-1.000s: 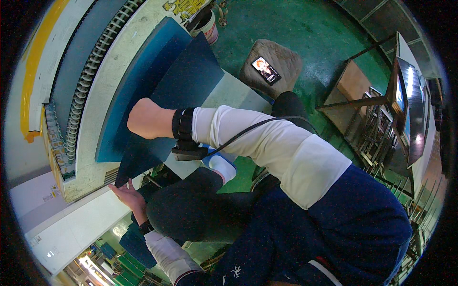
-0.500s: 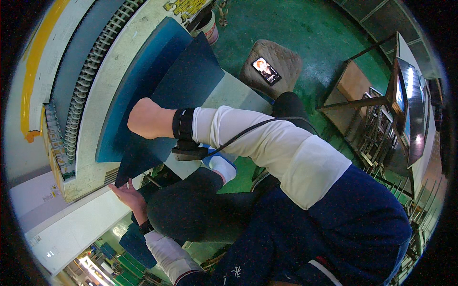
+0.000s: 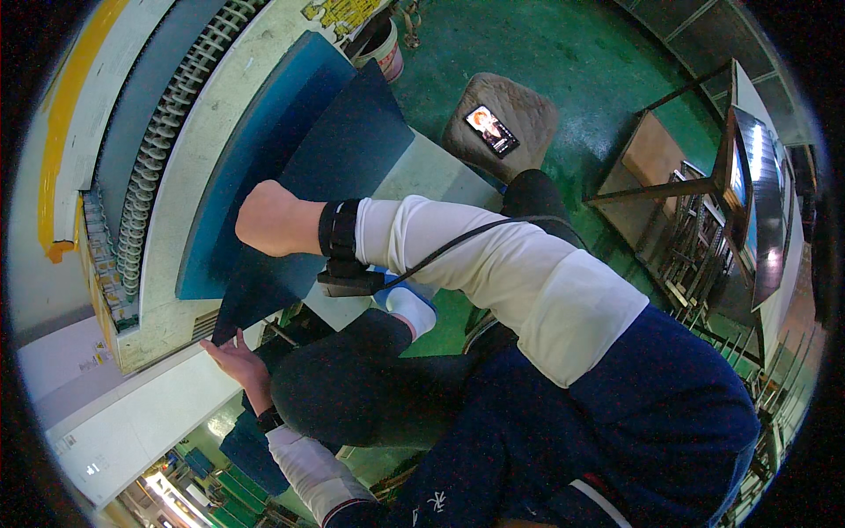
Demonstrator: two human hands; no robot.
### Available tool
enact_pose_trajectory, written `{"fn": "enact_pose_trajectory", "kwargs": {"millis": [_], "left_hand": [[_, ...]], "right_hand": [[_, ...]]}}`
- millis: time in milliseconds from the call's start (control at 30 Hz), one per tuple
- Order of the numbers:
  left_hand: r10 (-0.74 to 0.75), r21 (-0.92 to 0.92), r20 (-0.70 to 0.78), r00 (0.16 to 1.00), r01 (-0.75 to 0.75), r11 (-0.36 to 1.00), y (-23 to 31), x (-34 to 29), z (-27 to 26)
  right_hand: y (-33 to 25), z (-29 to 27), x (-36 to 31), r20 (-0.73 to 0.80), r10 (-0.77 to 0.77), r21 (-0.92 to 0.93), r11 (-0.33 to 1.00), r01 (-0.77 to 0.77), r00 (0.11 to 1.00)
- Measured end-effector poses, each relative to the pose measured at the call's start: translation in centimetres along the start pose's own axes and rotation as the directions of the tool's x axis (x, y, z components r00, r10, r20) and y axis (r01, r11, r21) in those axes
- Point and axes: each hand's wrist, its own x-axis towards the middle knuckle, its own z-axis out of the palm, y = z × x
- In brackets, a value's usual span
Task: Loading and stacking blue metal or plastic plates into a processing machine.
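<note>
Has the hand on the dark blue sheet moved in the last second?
No. The right hand rests on the dark blue sheet, unchanged against the grey roller rack.

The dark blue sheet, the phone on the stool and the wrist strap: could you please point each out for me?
dark blue sheet (image 3: 352, 141): head view, bare upper part.
phone (image 3: 491, 129): head view, lit screen.
wrist strap (image 3: 339, 231): head view, black band.

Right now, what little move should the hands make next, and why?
Probably push the sheet further onto the blue pad: the right hand lies on the sheet, the left hand pinches its corner, and that corner overhangs the table edge.
</note>
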Motion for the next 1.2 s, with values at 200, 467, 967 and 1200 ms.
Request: {"fn": "enact_pose_trajectory", "kwargs": {"millis": [200,467,967,1200], "left_hand": [[0.013,0.017,0.009,1.000,-0.013,1.000,-0.1,0.2,-0.3],[0.007,0.021,-0.014,1.000,-0.006,1.000,-0.2,0.4,-0.5],[0.008,0.025,-0.020,1.000,-0.007,1.000,0.1,0.0,0.0],[0.011,0.029,-0.029,1.000,-0.010,1.000,-0.1,0.2,-0.3]], "right_hand": [[0.1,0.3,0.0,-0.031,-0.010,-0.015,1.000,0.009,0.999],[0.0,0.1,0.0,-0.026,-0.008,-0.017,1.000,0.007,1.000],[0.0,0.0,-0.2,-0.037,-0.006,0.004,1.000,0.006,0.999],[0.0,-0.3,-0.1,-0.008,-0.011,0.004,1.000,0.011,1.000]]}}
